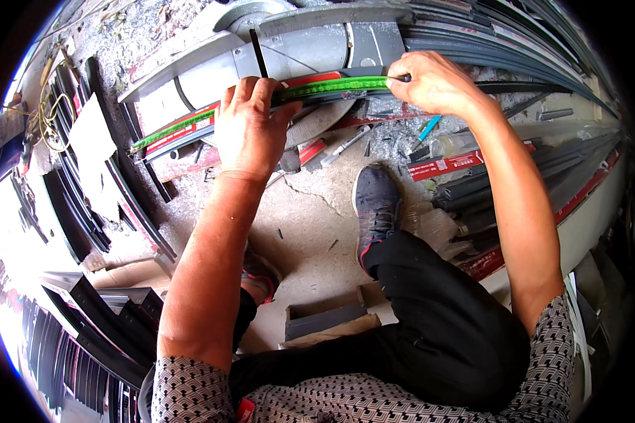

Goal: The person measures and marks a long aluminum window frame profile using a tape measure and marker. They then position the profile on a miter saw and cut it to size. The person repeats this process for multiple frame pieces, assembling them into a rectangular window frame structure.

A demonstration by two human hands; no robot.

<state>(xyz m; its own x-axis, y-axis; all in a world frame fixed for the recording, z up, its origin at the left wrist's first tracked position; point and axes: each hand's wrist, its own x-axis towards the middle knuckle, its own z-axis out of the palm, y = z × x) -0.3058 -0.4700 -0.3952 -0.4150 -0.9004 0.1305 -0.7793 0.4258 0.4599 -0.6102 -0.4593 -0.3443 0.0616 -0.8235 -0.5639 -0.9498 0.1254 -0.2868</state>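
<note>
A long, narrow green strip (331, 87) runs left to right along a grey profile with a red printed film (190, 132). My left hand (250, 130) is closed over the strip and the profile, its fingers curled over the far side and its thumb pointing right. At the strip's right end, my right hand (434, 81) pinches the strip between thumb and fingers. A small dark tip (405, 77) shows at those fingers; what it belongs to is hidden. Beneath and behind the strip is a silver metal machine base (307, 53) with a black slot.
Grey profiles (466, 53) fan out at the far right, with more profiles (494, 187) lower down. Dark lengths (95, 303) lie on the left. A white pen (346, 146) and a blue pen (427, 130) lie near the base. A grey box-like piece (324, 317) sits by my feet.
</note>
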